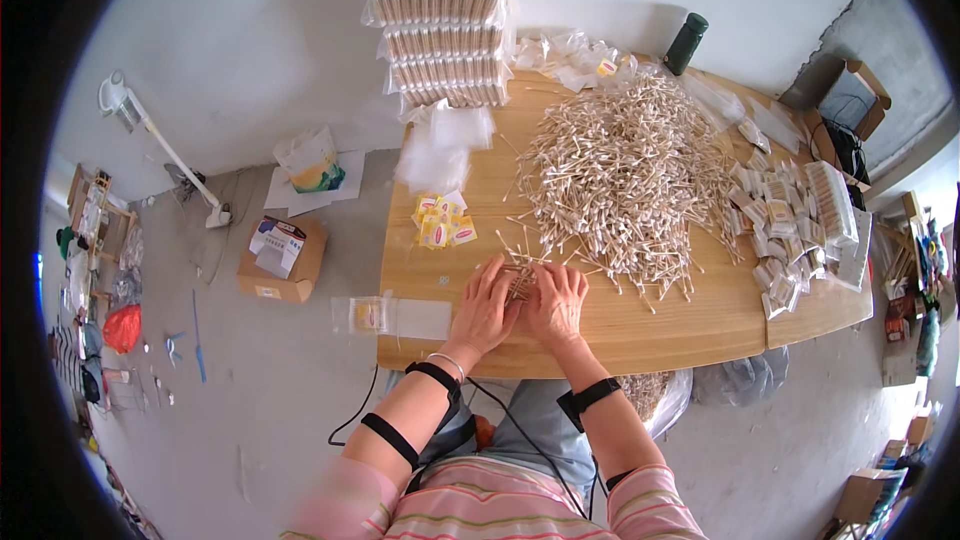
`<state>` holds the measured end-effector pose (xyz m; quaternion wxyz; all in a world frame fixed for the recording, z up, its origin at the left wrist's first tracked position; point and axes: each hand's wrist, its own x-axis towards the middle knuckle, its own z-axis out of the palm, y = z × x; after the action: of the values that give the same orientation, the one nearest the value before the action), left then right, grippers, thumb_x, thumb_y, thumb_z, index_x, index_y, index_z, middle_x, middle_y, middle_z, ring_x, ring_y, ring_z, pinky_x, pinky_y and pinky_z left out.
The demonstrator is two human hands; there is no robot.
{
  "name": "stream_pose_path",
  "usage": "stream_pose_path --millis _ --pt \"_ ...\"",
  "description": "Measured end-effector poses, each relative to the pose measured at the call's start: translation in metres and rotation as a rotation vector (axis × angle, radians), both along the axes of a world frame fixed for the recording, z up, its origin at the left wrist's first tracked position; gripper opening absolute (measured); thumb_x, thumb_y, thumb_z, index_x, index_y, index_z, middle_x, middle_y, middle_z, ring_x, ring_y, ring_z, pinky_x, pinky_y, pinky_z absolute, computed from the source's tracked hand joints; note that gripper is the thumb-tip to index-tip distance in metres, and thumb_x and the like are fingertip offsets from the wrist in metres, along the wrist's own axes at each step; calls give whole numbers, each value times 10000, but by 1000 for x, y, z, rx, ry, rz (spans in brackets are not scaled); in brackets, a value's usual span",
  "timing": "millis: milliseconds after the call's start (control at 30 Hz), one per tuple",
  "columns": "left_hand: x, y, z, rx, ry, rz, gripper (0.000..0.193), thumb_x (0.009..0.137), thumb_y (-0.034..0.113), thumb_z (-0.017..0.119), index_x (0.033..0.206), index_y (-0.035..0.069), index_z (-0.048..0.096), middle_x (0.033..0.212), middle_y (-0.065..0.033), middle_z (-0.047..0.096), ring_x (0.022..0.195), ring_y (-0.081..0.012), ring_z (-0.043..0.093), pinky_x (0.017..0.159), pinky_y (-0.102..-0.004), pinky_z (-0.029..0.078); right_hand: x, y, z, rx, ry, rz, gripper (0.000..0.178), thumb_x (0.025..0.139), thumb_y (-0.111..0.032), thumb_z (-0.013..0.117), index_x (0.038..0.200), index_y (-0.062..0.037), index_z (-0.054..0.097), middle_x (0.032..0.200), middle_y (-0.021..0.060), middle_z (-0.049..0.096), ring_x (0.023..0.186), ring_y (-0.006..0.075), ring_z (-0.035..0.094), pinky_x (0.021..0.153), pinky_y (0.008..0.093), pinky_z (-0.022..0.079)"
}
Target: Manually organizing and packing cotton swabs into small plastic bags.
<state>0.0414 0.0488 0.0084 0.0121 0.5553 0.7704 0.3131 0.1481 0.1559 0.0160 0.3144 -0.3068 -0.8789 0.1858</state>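
Observation:
Between my two hands, near the front edge of the wooden table [620,335], is a small bunch of cotton swabs [519,283]. My left hand [484,306] curls around its left side, and my right hand [556,302] presses on its right side. A few loose swabs stick out beyond my fingertips. Just past my hands spreads a large heap of cotton swabs [625,170]. Small yellow and white cards [443,221] lie to the left of it. By my left wrist, a clear plastic bag with a yellow label [370,316] overhangs the table's left edge.
Stacked packs of swabs [440,30] rise at the back left, with clear bags [440,145] before them. A dark green bottle [686,44] stands at the back. Small filled packs [785,220] pile up on the right. A cardboard box [282,258] sits on the floor at left.

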Motion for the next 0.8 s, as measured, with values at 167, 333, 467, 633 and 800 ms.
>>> stream_pose_path --millis 167,333,467,633,800 --pt "-2 3 -3 7 68 1 568 827 208 620 1317 21 404 1425 -190 347 1313 -384 332 1102 -487 272 6 0 1 33 -20 82 305 777 -123 612 1080 -95 634 1058 86 558 1031 303 486 979 472 320" --pt "1 4 6 -131 -36 35 607 819 210 637 1328 -5 386 1414 -207 348 1341 -398 284 1127 -523 203 8 3 -10 -7 -79 -144 257 781 -122 614 1035 -90 634 1052 98 554 1048 312 474 997 480 297" --pt "6 5 13 -113 120 152 650 814 273 629 1343 -18 390 1398 -203 372 1335 -369 301 1138 -532 176 4 6 -11 40 -17 -407 262 772 -104 620 1034 -91 616 1045 100 555 1058 312 466 1004 487 281" --pt "2 2 9 -96 75 110 635 820 269 628 1335 -23 398 1356 -204 408 1323 -369 314 1133 -528 182 7 1 -2 13 -40 -171 295 803 -116 609 1096 -96 586 1092 112 533 1095 313 446 1002 488 284" --pt "1 2 4 -83 -18 68 538 847 225 614 1288 -21 428 1271 -188 454 1251 -372 379 1114 -518 234 8 7 -12 -102 -101 -255 277 854 -127 577 1129 -100 576 1130 117 524 1122 319 433 1007 474 287"
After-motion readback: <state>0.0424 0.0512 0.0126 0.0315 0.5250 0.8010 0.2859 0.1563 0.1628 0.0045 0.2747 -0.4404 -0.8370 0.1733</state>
